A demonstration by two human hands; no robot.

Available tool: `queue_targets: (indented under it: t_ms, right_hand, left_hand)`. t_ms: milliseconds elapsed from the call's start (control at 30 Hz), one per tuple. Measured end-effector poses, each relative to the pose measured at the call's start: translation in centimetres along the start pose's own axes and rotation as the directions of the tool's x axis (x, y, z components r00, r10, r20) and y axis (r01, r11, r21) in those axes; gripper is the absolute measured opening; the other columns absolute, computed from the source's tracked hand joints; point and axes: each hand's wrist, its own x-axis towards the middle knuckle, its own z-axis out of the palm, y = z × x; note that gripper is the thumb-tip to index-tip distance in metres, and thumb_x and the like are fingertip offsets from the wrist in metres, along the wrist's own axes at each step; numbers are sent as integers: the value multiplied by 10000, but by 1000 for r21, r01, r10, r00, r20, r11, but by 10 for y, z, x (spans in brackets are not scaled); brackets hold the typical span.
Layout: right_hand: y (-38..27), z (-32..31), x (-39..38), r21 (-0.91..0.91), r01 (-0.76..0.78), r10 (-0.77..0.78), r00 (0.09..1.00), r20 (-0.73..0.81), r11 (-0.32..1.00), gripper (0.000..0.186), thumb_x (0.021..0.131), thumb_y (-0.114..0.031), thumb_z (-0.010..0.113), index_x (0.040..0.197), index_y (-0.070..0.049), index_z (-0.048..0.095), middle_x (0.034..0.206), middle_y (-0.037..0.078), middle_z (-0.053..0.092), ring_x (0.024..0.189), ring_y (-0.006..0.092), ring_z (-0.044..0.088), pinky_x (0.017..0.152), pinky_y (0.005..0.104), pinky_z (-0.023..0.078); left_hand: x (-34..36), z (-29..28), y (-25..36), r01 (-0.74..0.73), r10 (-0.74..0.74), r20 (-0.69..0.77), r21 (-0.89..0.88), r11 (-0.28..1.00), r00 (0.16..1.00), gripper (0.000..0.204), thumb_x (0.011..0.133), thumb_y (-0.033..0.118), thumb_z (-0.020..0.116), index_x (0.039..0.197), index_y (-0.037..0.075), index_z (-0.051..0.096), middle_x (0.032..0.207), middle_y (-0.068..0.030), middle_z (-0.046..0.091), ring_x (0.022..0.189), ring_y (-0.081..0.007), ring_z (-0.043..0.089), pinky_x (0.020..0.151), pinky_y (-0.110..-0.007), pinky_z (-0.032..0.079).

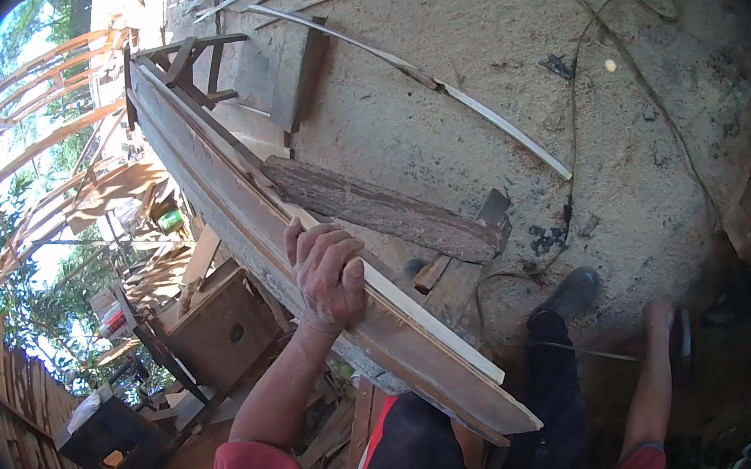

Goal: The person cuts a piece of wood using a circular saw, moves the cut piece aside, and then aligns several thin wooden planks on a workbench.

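Note:
A long wooden plank (406, 329) with pale strips along its upper edge slants from the far left to just in front of me. My left hand (329, 273) is closed over this edge, its fingers curled around the wood. Down at the lower right, my right hand (658, 314) hangs in shadow, away from the plank. Close beside it shows a thin light-coloured piece (685, 332); whether the hand holds it I cannot make out. Its fingers are too dim and blurred to read.
A rough slab of wood (391, 204) lies behind the plank. Cord (576, 130) and a long pale strip (482, 109) cross the dusty ground. Left, a wooden box (224, 333) and a dark box (115, 442) stand among scraps. My shoe (575, 292) is near the cord.

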Motion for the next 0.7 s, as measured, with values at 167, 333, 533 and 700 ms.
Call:
queue_targets:
  t_ms: [167, 333, 533, 700]
  right_hand:
    - [-272, -138, -34, 124, 664, -458, 627, -630, 738, 465, 913, -210, 647, 1336, -50, 538, 1143, 171, 577, 1081, 366, 584, 873, 480, 526]
    - [-435, -162, 19, -31, 695, -650, 656, -384, 719, 558, 846, -236, 732, 1331, -48, 531, 1250, 183, 569, 1218, 373, 540, 974, 481, 504]
    - [-461, -119, 60, 71, 546, -425, 721, -547, 835, 621, 858, -169, 675, 1426, -108, 432, 1234, 195, 540, 1070, 398, 619, 880, 504, 537]
    - [-465, -131, 40, -15, 536, -398, 608, -687, 844, 528, 857, -215, 708, 1316, -88, 480, 1182, 192, 554, 1079, 381, 606, 873, 501, 521]
  left_hand:
    - [0, -3, -2, -3, 4, 18, -55, 998, 1000, 275, 978, 276, 542, 818, 59, 595, 901, -111, 667, 982, -315, 641, 1156, -554, 253]
    - [1, -4, -5, 19, -15, 44, -105, 994, 999, 219, 929, 245, 615, 787, 84, 575, 903, -82, 669, 997, -295, 645, 1156, -550, 240]
    - [-1, -8, -10, 48, -43, 38, -128, 991, 998, 246, 834, 251, 719, 725, 115, 545, 912, -53, 663, 1020, -253, 640, 1191, -536, 232]
    - [-8, -7, -14, 100, -87, 82, -174, 980, 993, 279, 840, 311, 723, 731, 115, 556, 947, -53, 643, 1097, -219, 612, 1207, -517, 242]
